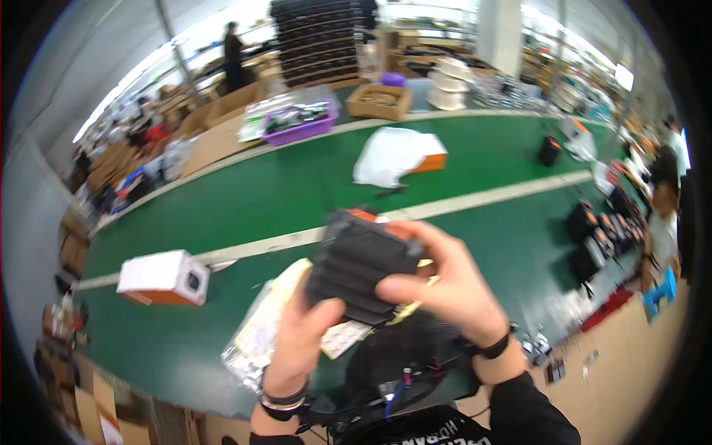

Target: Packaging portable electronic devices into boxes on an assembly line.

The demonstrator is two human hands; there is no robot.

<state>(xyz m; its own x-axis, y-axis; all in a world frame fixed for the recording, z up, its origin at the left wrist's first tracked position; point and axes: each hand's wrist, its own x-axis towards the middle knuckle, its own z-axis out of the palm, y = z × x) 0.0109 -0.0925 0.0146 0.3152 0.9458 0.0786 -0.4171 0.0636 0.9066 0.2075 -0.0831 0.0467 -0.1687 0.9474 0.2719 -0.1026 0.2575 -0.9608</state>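
Between my two hands is a black ribbed, box-shaped device (pixel 356 263) with orange parts at its top; it is tilted and raised above the green work table (pixel 222 356). My left hand (pixel 300 334) grips its lower left side, thumb on the ribbed face. Fingers of my right hand (pixel 449 285) wrap round its right side, and that thumb presses on the face too. Beneath them lie yellowish label sheets (pixel 256 326), partly in clear plastic. Close to my body is a dark mesh-like thing (pixel 400 356) with thin coloured wires.
A white-and-orange box (pixel 163 278) stands at the left. Farther back, a white bag (pixel 389 156) covers part of an orange box. Several black devices (pixel 597 237) cluster at the right near other people. A purple basket (pixel 300 126) and cardboard box (pixel 378 101) stand beyond the far edge.
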